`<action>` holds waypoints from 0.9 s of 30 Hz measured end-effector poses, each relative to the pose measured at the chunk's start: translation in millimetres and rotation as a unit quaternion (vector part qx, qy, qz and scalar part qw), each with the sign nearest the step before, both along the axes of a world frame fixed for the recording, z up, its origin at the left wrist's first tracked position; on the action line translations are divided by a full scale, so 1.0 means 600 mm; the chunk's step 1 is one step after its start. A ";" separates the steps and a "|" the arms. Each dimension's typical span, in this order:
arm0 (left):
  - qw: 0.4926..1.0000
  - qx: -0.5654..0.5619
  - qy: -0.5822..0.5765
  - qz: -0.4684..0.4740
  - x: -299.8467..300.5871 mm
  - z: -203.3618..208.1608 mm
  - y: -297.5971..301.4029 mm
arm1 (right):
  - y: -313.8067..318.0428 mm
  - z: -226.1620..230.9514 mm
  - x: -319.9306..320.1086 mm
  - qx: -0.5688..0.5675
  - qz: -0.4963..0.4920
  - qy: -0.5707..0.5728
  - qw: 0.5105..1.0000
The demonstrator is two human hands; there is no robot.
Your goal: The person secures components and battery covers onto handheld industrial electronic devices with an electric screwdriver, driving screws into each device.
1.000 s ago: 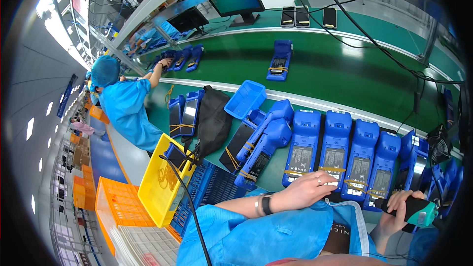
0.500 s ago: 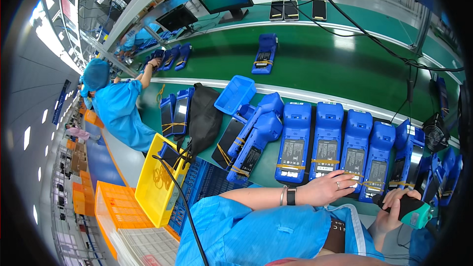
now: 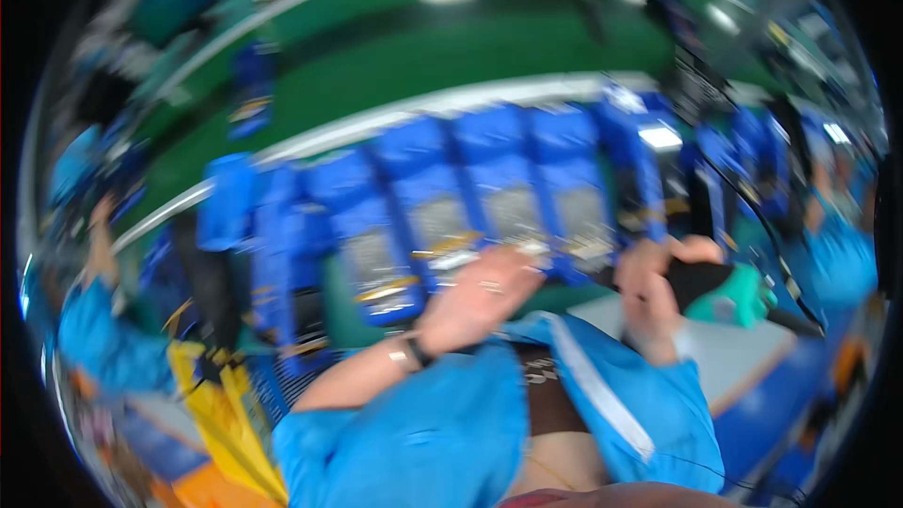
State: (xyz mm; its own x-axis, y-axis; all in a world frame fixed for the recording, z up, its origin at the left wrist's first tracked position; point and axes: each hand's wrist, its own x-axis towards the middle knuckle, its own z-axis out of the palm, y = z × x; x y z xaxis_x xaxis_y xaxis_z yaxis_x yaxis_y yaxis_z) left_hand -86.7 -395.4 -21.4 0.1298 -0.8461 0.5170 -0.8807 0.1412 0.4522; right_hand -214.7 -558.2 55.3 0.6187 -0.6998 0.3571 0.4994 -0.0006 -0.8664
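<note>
The picture is smeared by motion. My left hand (image 3: 484,296) lies with its fingers stretched out at the lower end of a blue handheld terminal (image 3: 503,174), one of several standing side by side. These carry pale labels, and several have yellow rubber bands around their lower ends. My right hand (image 3: 649,287) is closed around a green and black handheld scanner (image 3: 729,296), just right of the row. A thicker blue terminal (image 3: 644,160) stands upright near that hand, with a bright reflection on it.
A yellow bin (image 3: 221,414) sits at the lower left, beside a blue basket and a black bag (image 3: 207,273). Behind the row runs a green belt (image 3: 376,56) bearing a single blue terminal (image 3: 252,89). Co-workers in blue work at the far left (image 3: 108,339) and right (image 3: 837,249).
My view has swung right, so the row, bin and belt appear farther left. My left hand stays by the terminals' lower ends; my right hand still holds the scanner.
</note>
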 end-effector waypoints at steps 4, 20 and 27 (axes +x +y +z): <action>0.992 0.109 -0.031 0.056 -0.004 0.012 0.005 | -0.024 -0.004 0.001 -0.049 0.059 -0.023 0.997; 0.991 0.102 -0.055 0.062 -0.020 0.000 -0.020 | -0.044 -0.031 0.004 -0.127 0.102 0.039 0.986; 0.993 0.091 -0.059 0.050 -0.011 -0.005 -0.022 | -0.038 -0.032 0.018 -0.153 0.062 0.059 0.985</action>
State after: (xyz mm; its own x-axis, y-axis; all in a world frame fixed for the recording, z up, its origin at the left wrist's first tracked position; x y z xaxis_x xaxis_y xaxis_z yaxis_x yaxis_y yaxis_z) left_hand -93.5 -408.8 -24.5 0.1648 -0.9131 0.3729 -0.9346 -0.0237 0.3549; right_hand -203.7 -580.9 35.8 0.7424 -0.4869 0.4602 0.4083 -0.2158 -0.8870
